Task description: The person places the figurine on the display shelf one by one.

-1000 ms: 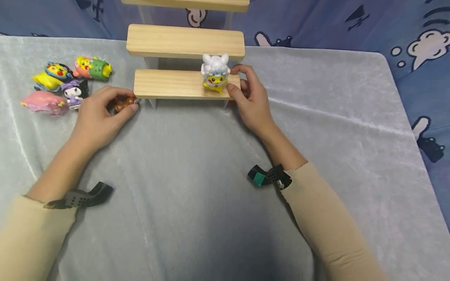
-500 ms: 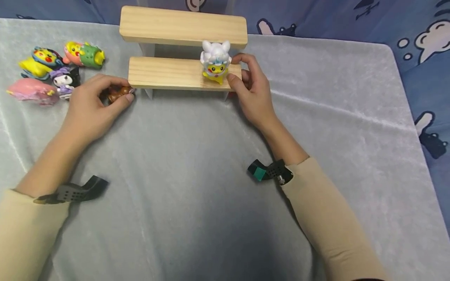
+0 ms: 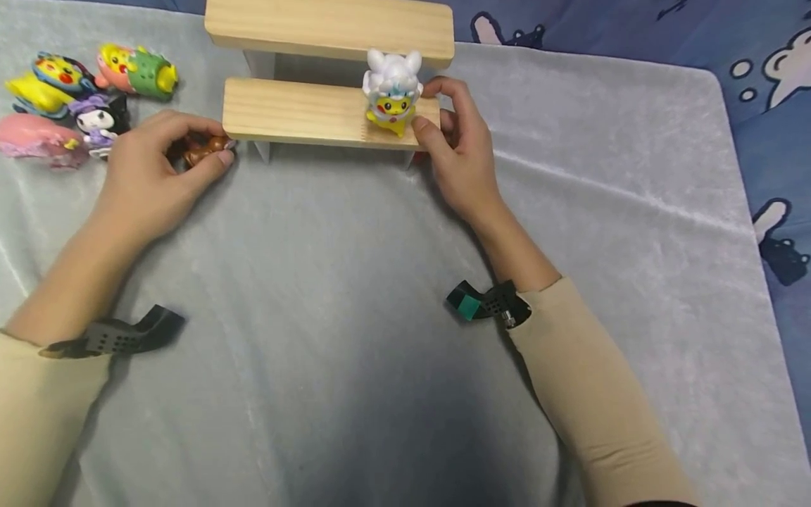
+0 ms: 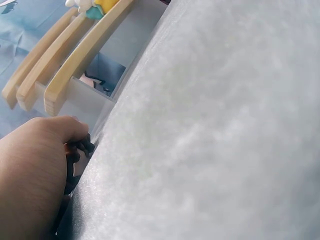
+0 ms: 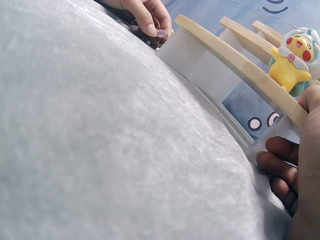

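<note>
A stepped display shelf (image 3: 285, 109) has pale wooden boards on translucent supports. On the right part of its lowest board stands a yellow figurine in a white hooded costume (image 3: 393, 91). My right hand (image 3: 465, 155) grips that board's right end, thumb on top beside the figurine's foot and index fingertip close to its side. In the right wrist view, the other fingers (image 5: 280, 165) curl below the board against the support. By the shelf's left end, my left hand (image 3: 148, 169) pinches a small glossy brown figurine (image 3: 201, 150), mostly hidden by the fingers.
Left of my left hand lie several figurines: a pink one (image 3: 41, 141), a purple-and-white one with black ears (image 3: 98, 123), a yellow-and-blue one (image 3: 53, 81) and a pink-and-green one (image 3: 136, 70). Grey plush cloth (image 3: 317, 317) covers the table, with a blue patterned curtain (image 3: 595, 24) behind.
The head view has tilted down, so shelf and figurines sit higher in it and the upper board has left the frame. Both hands keep their places by the shelf.
</note>
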`<state>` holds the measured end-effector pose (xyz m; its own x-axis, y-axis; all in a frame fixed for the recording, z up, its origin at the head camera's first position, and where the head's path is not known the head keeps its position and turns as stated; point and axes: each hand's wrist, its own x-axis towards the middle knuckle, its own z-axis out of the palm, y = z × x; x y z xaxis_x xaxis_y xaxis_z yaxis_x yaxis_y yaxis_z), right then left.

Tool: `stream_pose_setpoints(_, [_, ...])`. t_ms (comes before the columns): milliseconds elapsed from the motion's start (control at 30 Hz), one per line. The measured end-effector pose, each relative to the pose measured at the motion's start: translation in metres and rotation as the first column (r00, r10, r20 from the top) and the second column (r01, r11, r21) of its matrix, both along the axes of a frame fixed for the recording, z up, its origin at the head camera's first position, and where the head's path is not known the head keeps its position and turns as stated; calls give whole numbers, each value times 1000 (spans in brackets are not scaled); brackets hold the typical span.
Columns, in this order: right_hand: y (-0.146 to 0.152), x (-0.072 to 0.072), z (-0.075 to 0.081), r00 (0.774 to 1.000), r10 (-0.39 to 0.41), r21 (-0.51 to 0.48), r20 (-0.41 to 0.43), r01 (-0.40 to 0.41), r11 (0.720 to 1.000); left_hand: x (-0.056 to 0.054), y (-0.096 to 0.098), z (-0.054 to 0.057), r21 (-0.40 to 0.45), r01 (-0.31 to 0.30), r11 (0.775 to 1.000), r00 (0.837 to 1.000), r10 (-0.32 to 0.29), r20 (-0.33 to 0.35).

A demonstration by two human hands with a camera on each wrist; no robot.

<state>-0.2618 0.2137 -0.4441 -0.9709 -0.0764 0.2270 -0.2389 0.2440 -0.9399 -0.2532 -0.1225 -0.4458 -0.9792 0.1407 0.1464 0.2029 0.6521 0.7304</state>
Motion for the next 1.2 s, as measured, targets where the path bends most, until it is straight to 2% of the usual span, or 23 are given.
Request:
stream_pose_setpoints(433, [-1,-2,0,1000,26,-41,-16,-26,999,-1,-1,2,-12,-17,1000,1000,18,10])
stream_pose_setpoints(700, [-1,-1,1,1000,22,-23,-6,-22,999,-1,1,-1,-21,-17,1000,1000,17,0])
stream_pose_setpoints(867, [-5,-1,2,1000,22,-26,-1,-22,999,0,-4,4,-48,-22,999,1000,23,6])
stream_pose_setpoints(1200, [-1,0,3,1000,11,-14,8,-11,1000,0,-1,4,-25,-2,1000,1000,2,16])
